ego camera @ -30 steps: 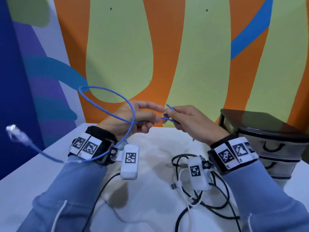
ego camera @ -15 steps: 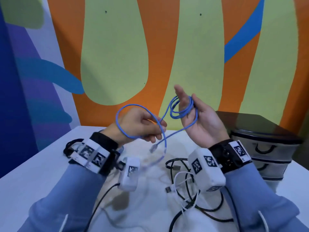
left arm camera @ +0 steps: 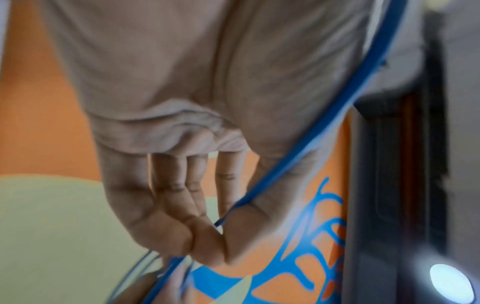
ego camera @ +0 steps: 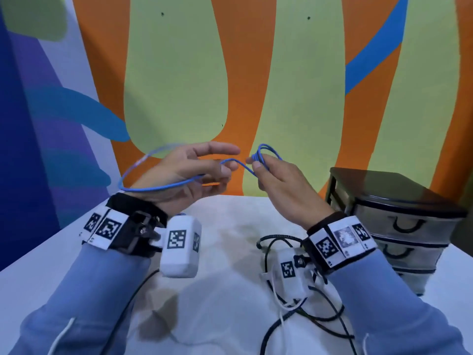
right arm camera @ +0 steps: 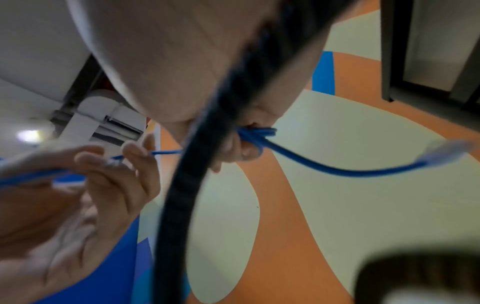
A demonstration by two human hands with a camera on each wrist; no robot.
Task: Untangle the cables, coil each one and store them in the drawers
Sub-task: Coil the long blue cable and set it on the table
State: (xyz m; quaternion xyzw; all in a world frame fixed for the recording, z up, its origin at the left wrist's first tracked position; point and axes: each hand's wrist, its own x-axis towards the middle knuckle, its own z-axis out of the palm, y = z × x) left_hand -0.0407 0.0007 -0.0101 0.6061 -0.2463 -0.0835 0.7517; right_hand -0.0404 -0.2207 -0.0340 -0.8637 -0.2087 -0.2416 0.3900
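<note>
— While both my hands were raised above the white table (ego camera: 225, 252), what were the fingers doing?

— My right hand (ego camera: 284, 180) had thumb and fingertips pinched together on a small bundle of loops of the blue network cable (ego camera: 163, 187); the wrist view showed those turns clamped at my fingertips (right arm camera: 246, 148), with a short tail and its clear plug (right arm camera: 446, 150) hanging free.

— And the left?

— My left hand (ego camera: 184, 175) was looser. The index finger stretched out straight, while thumb and the other fingers (left arm camera: 205, 242) closed lightly on the strand running across to the right hand. A wide loop of the same cable arched back over that wrist.

— Where were the other cables?

— The black cables (ego camera: 320, 311) and a thin white cable (ego camera: 276, 295) lay tangled on the table beneath my right wrist. The dark drawer unit (ego camera: 399, 226) stood at the table's right, near the wall, its drawers closed.
</note>
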